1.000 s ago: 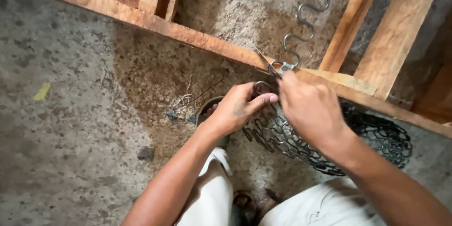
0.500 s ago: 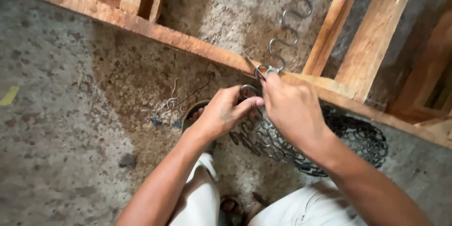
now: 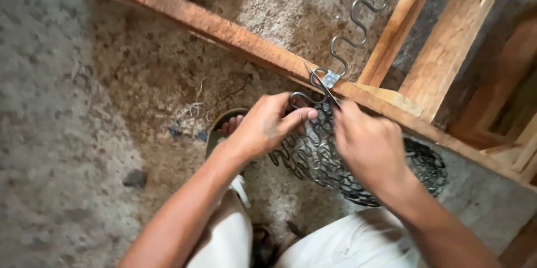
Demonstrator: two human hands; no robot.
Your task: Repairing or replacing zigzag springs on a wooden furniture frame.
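Together, the left hand (image 3: 264,128) and right hand (image 3: 370,146) are pinching shut on the end of a zigzag spring (image 3: 358,19), just below its metal clip (image 3: 330,78) on the wooden rail (image 3: 224,33); a coiled spring pile (image 3: 335,164) is lying beneath them.

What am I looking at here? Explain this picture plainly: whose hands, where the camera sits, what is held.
The one view comes from a camera on a person's head, looking down at their own bare hands. The left hand and right hand meet at the edge of a wooden frame lying on a rough concrete floor. Between them they hold the end of a wavy metal spring, by a small metal clip on the wood. The right hand seems to grip a thin tool, partly hidden. Below lies a dark pile of more springs.
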